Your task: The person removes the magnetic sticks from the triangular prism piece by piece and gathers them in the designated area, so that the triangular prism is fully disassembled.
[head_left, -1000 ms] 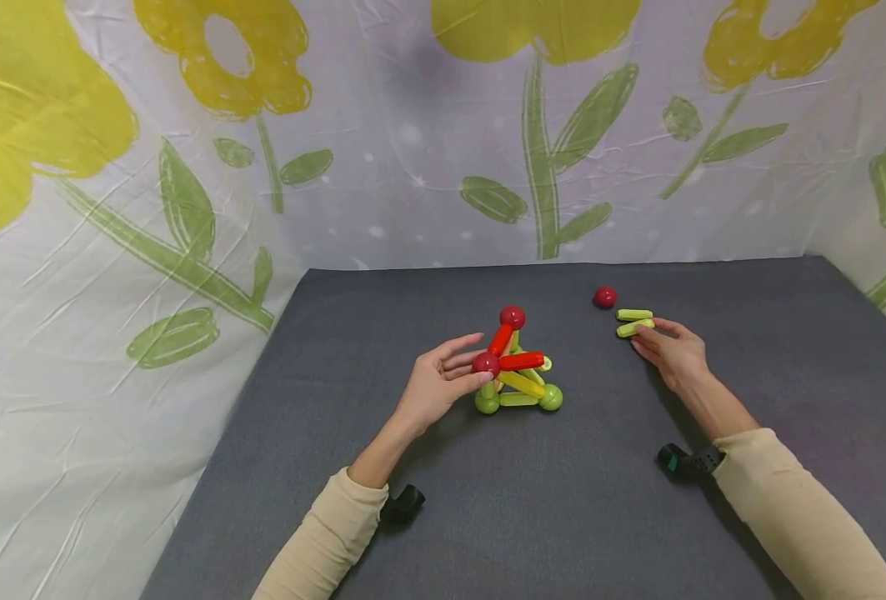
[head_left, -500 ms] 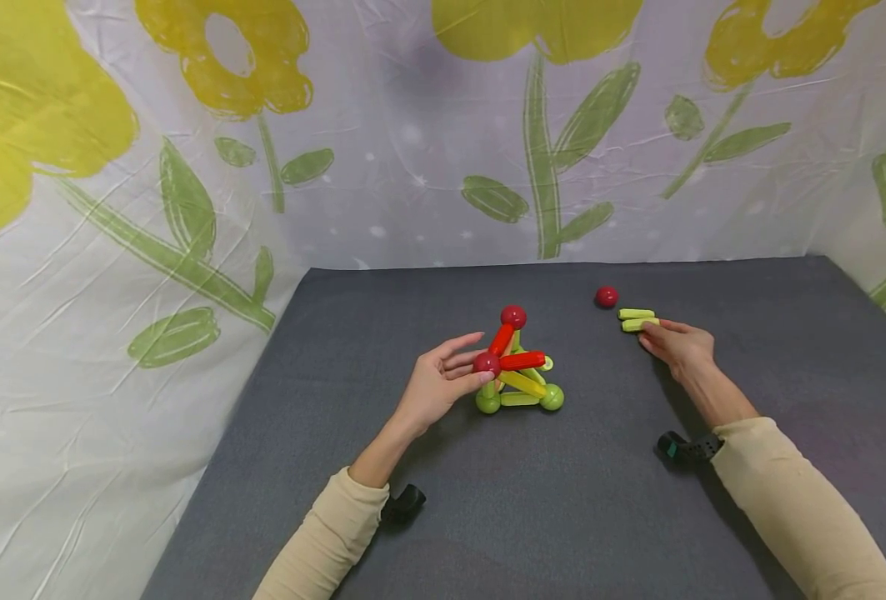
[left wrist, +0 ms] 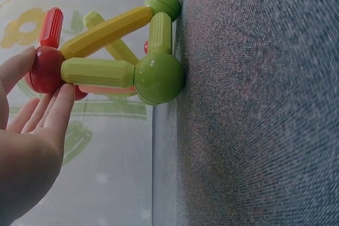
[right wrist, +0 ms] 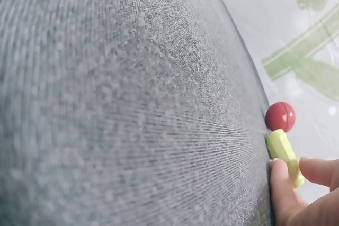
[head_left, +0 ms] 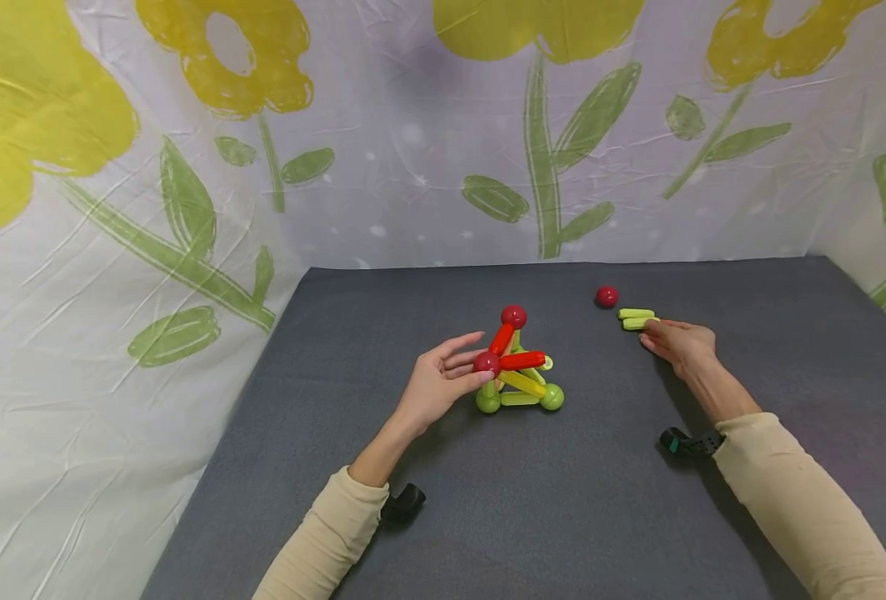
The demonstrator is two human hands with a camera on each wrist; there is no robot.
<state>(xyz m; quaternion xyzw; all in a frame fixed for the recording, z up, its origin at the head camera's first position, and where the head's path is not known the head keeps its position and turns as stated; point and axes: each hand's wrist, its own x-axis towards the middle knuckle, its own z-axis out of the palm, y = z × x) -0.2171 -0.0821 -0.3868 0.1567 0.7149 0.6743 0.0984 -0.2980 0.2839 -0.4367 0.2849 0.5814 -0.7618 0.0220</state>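
My left hand (head_left: 443,382) pinches the red ball (left wrist: 46,70) at an upper corner of a magnetic stick-and-ball structure. Red sticks (head_left: 523,360) and a yellow stick (left wrist: 106,32) run from that ball. Green balls (head_left: 551,397) joined by a yellow-green stick (head_left: 519,399) form the structure's base on the table, and a second red ball (head_left: 513,317) tops it. To the right, my right hand (head_left: 681,346) has thumb and finger on the end of a light green stick (head_left: 635,323). Another light green stick (head_left: 636,313) lies just behind, roughly parallel.
A loose red ball (head_left: 606,297) lies beyond the light green sticks, near the back edge of the dark grey table (head_left: 563,500). Behind the table hangs a white cloth (head_left: 382,167) with printed flowers. Black wrist cameras (head_left: 405,502) sit at both wrists.
My right hand has shifted slightly away from me, bringing its light green stick down alongside the other one. My left hand and the structure have stayed in place.
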